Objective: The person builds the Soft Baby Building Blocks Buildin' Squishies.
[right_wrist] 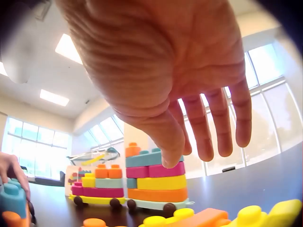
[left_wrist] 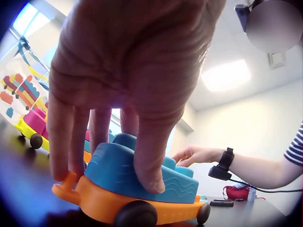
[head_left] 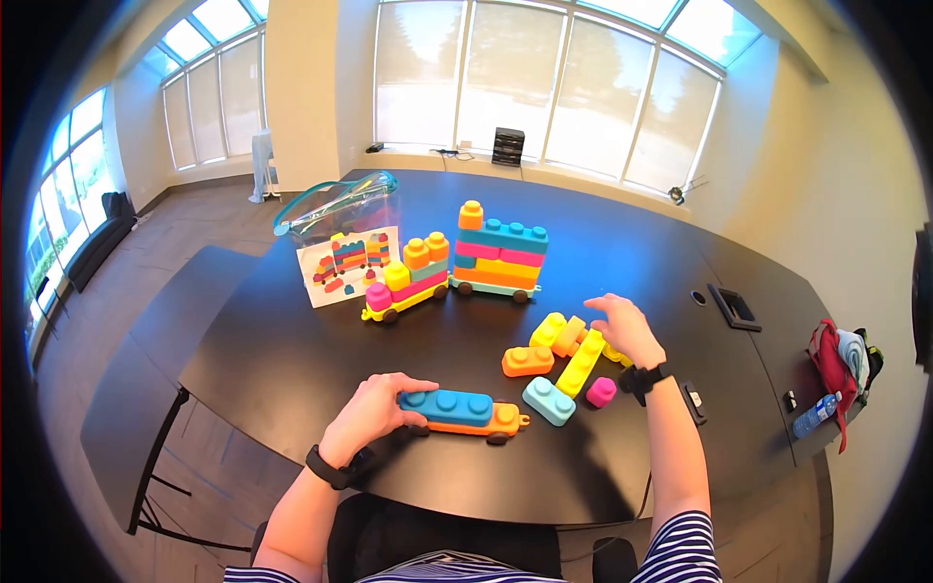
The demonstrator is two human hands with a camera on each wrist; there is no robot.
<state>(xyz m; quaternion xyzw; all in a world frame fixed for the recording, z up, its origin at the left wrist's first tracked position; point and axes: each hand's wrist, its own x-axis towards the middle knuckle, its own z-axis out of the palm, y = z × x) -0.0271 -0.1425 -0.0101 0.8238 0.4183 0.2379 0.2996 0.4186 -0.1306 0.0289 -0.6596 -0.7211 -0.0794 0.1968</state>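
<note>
My left hand [head_left: 374, 413] grips the left end of a blue block [head_left: 447, 408] seated on an orange wheeled base [head_left: 505, 420]. In the left wrist view the thumb presses the blue block's side [left_wrist: 113, 165], above the orange base [left_wrist: 97, 201]. My right hand [head_left: 627, 330] hovers over loose blocks, its fingers extended and holding nothing. Below it are a long yellow block [head_left: 580, 364] and an orange one [head_left: 569, 335]; nearby lie another orange block [head_left: 528, 361], a light blue block [head_left: 549, 401] and a pink block [head_left: 602, 392].
Behind stand a yellow-based wagon [head_left: 418, 288] with stacked blocks and a taller wagon [head_left: 501, 260]. A clear bag [head_left: 340, 209] with a picture card stands at the back left. A bottle [head_left: 816, 416] and red bag [head_left: 831, 364] are at the far right.
</note>
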